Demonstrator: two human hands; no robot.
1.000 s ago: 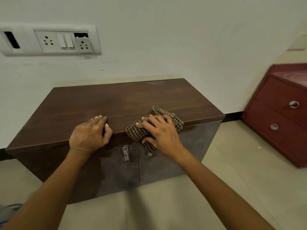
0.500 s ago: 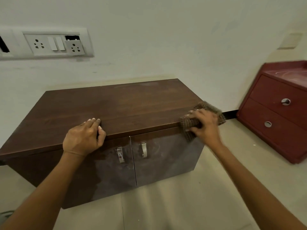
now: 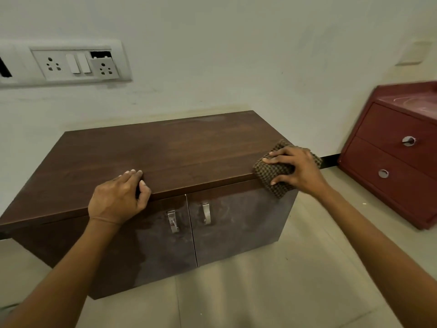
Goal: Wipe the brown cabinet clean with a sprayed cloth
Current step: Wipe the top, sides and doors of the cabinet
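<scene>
Left hand (image 3: 118, 200) rests on the front edge of the brown cabinet (image 3: 165, 150), left of centre. Its fingers lie lightly bent on the top and the thumb sits at the front lip; it holds nothing.

Right hand (image 3: 300, 169) is at the cabinet's front right corner, fingers spread and fairly straight, pressing the checked cloth (image 3: 272, 172) flat against the surface. We see the cloth folded into a pad that sits on the top and drapes over the front edge at that corner. The thumb is on the draped part.

Both cabinet doors are closed, with two metal handles (image 3: 189, 220) side by side at the centre seam. The door fronts look smeared or dusty; we can't tell which.

The cabinet stands on the tiled floor (image 3: 260, 292) against the wall. A socket panel (image 3: 78, 63) is above left and a red drawer unit (image 3: 397, 159) is off to the right.
</scene>
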